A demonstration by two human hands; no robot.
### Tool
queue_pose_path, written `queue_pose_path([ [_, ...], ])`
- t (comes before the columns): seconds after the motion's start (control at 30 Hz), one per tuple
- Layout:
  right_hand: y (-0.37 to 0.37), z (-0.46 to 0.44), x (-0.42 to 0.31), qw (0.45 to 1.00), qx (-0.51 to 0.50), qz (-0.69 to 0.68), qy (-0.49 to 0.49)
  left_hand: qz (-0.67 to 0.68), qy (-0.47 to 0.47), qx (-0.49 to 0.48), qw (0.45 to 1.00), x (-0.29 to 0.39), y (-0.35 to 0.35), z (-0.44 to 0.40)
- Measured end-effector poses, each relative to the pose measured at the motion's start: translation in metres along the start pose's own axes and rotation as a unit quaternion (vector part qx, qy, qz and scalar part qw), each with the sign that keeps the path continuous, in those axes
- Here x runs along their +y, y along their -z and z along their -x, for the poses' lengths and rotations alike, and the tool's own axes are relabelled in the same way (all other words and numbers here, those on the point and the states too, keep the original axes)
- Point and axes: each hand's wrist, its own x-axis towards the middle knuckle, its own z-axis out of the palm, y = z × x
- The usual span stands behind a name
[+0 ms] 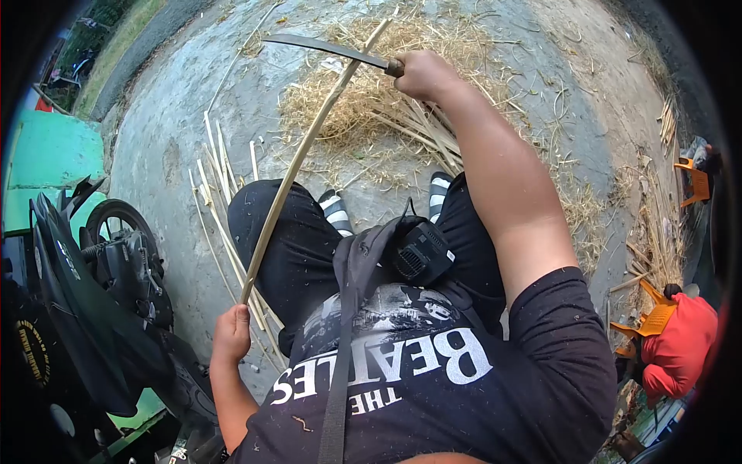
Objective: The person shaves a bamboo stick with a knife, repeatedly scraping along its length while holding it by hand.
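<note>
Pale strip, long, slightly bowed, points to 1 o'clock; left hand clamped round its base, right hand round knife handle.

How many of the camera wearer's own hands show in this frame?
2: the right hand at upper centre, gripping the knife handle; the left hand at lower left, holding the near end of the long strip. Neither is hidden.
</note>
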Motion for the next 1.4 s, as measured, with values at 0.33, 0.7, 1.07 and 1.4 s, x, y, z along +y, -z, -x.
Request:
queue_pose_path([
  [0.33, 0.005, 0.000, 0.013, 0.997, 0.065, 0.024, -0.021, -0.033, -0.033, 0.022, 0.999, 0.008, 0.003, -0.002],
  [0.7, -0.013, 0.003, 0.016, 0.997, -0.065, 0.048, 0.014, -0.077, 0.017, 0.009, 0.997, 0.005, 0.026, 0.050],
  [1.07, -0.037, -0.013, 0.016, 0.994, -0.079, -0.077, -0.006, 0.015, 0.048, -0.013, 0.999, -0.025, 0.016, 0.039],
  [1.4, -0.001, 0.013, -0.008, 0.994, -0.055, 0.063, 0.064, -0.058, 0.005, 0.021, 0.998, -0.016, 0.012, 0.033],
])
